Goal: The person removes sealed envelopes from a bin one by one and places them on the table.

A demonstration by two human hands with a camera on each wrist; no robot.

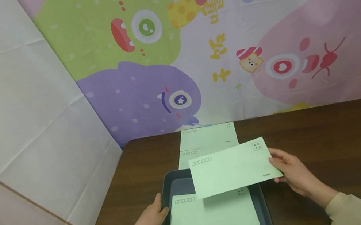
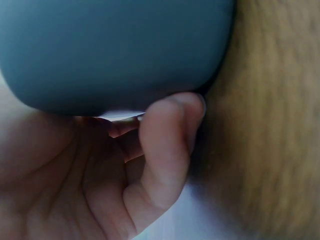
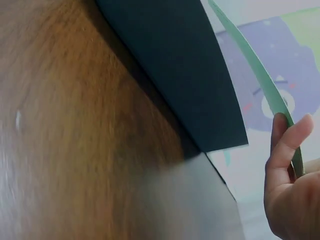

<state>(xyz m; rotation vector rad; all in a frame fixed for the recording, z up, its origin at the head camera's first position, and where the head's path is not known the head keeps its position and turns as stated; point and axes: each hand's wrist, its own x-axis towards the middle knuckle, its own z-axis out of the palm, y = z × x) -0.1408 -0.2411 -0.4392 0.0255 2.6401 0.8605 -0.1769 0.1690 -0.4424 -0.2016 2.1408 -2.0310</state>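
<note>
In the head view my right hand (image 1: 294,174) pinches the right end of a pale green envelope (image 1: 232,169), with the thumb on its face. That envelope hangs tilted over a dark blue-grey tray (image 1: 262,208). From the right wrist camera it shows nearly edge-on, its green edge (image 3: 270,87) between thumb and fingers. More envelopes (image 1: 211,219) lie stacked inside the tray, printed side up. At the tray's left side, my left hand (image 1: 147,220) grips the wall. Up close in the left wrist view, bent fingers (image 2: 165,145) press against the tray's outer side (image 2: 120,55).
Behind the tray, two more green envelopes (image 1: 207,137) lie one beyond the other on the dark wooden table (image 1: 329,141), reaching its back edge. A cartoon-printed cloth (image 1: 232,99) hangs behind the table, and a white panel (image 1: 43,123) stands at the left.
</note>
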